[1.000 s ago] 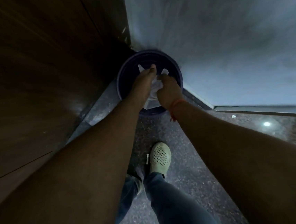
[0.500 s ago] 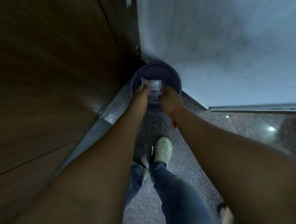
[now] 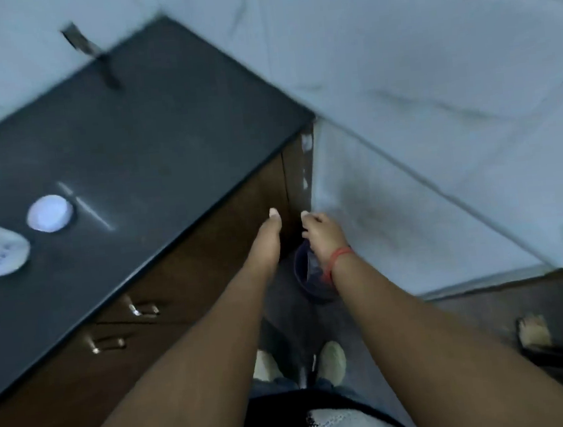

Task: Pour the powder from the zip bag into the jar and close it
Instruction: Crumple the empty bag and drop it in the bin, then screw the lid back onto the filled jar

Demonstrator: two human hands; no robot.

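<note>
Dark purple, the bin (image 3: 309, 279) is seen on the floor below both empty hands; the left hand (image 3: 268, 235) and right hand (image 3: 323, 231) have loosely spread fingers. A white-lidded jar (image 3: 49, 213) is left on the black tabletop (image 3: 150, 150), far left.

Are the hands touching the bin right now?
Apart. The head view shows both hands raised above the bin, which sits on the floor below the right wrist; both look empty.

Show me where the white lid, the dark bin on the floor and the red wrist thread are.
white lid (image 3: 49, 213): head view, middle of its top.
dark bin (image 3: 302, 276): head view, its left rim.
red wrist thread (image 3: 336, 258): head view, strand across the wrist.
</note>
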